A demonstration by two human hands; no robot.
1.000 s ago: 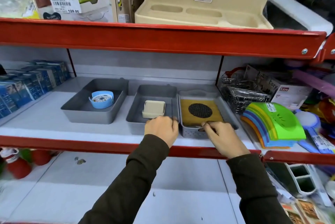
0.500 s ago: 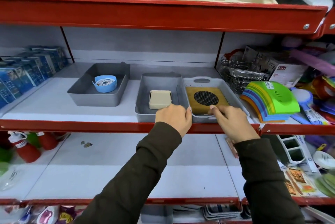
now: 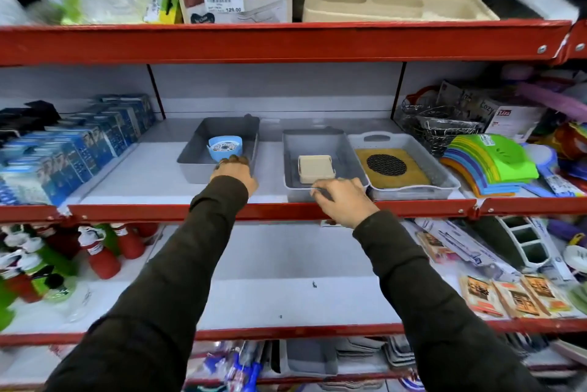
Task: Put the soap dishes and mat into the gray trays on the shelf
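Three gray trays stand in a row on the middle shelf. The left tray (image 3: 203, 140) holds a round blue soap dish (image 3: 224, 147). The middle tray (image 3: 293, 156) holds a cream soap dish (image 3: 315, 167). A yellow mat (image 3: 409, 174) with a black round grid lies in the right tray (image 3: 444, 175). My left hand (image 3: 234, 174) grips the front rim of the left tray. My right hand (image 3: 343, 201) holds the front rim of the middle tray.
Blue boxes (image 3: 73, 147) line the shelf's left side. Wire baskets (image 3: 438, 128) and a stack of coloured plastic pieces (image 3: 492, 163) crowd the right. A red shelf lip (image 3: 286, 42) runs above, and red bottles (image 3: 104, 248) stand on the shelf below.
My left hand has moved left from the middle tray to the left tray's front rim. My right hand has shifted from the right tray to the middle tray. The camera has tilted.
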